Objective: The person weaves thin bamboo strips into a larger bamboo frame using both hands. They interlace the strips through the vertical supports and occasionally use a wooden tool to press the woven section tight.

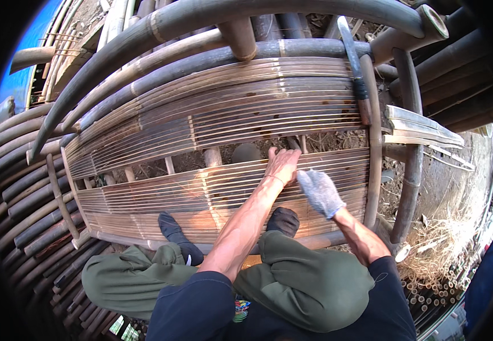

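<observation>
My bare left hand [283, 165] is at the long gap in a split-bamboo seat, its fingers bent over the edge of the near slats [240, 181]. Whatever it grips there is hidden. My right hand [319, 190], in a grey knit glove, rests close beside it over the same slats. Its fingers look curled in, and nothing shows clearly in them. Beyond the gap lie the far slats [223, 113], with dark stains toward their right end. A long knife [353, 62] with a dark-wrapped handle lies across the right end of those slats.
Thick bamboo rails [201, 17] arch along the far side, and a bamboo end bar [373, 148] closes the right. My dark-socked feet [284, 220] rest on the near slats. Stacked poles [36, 227] fill the left. Split bamboo pieces [422, 126] and straw-like shavings [442, 247] lie at right.
</observation>
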{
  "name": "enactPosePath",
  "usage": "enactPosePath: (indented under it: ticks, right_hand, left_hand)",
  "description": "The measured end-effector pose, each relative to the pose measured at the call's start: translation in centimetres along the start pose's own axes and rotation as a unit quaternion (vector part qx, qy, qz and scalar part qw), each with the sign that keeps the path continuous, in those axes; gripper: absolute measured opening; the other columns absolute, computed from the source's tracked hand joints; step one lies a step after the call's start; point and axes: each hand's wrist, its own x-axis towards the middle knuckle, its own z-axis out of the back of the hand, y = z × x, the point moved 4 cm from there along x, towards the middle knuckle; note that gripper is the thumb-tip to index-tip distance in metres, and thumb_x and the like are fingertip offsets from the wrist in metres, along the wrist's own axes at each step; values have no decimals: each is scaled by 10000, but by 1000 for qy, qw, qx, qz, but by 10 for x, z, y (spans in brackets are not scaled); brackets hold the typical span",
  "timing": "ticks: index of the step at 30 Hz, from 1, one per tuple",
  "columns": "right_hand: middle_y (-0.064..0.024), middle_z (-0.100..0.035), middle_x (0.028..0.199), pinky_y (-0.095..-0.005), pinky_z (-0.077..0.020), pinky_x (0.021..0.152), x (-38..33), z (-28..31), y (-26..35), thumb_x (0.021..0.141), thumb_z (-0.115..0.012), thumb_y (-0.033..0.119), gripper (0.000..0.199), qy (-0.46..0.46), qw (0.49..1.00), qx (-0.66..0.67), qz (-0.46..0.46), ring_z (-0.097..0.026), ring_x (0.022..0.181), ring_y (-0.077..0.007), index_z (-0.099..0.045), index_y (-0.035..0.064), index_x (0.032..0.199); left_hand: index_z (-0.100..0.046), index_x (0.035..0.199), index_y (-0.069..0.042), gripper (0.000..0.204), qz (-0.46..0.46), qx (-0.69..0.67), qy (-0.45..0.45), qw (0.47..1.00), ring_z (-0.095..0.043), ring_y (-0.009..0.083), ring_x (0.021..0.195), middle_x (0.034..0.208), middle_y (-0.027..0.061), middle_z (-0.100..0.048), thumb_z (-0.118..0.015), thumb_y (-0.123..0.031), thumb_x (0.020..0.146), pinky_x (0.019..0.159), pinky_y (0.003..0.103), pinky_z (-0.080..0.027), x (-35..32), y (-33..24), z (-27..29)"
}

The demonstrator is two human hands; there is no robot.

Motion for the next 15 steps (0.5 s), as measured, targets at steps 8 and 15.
enactPosePath:
  ticks: [8,15]
  right_hand:
    - [-148,-528,766,-476,-391,660,-37,7,-73,884,-486,113,61,131,982,126,-51,-539,763,-372,-511,61,903]
    - [-62,-616,752,-317,-415,535,-70,2,-113,982,-534,266,244,-50,856,341,-385,-544,575,-177,-618,49,909]
  left_hand:
    - [-489,1346,-25,696,-2,-133,-13,991,-475,363,1243,1315,177,-521,-771,-328,787,1087,483,-340,-22,1,35]
    - [-548,1240,19,376,-155,102,-234,954,-522,281,1135,1188,172,-541,-547,-55,872,1034,419,-445,-144,80,84]
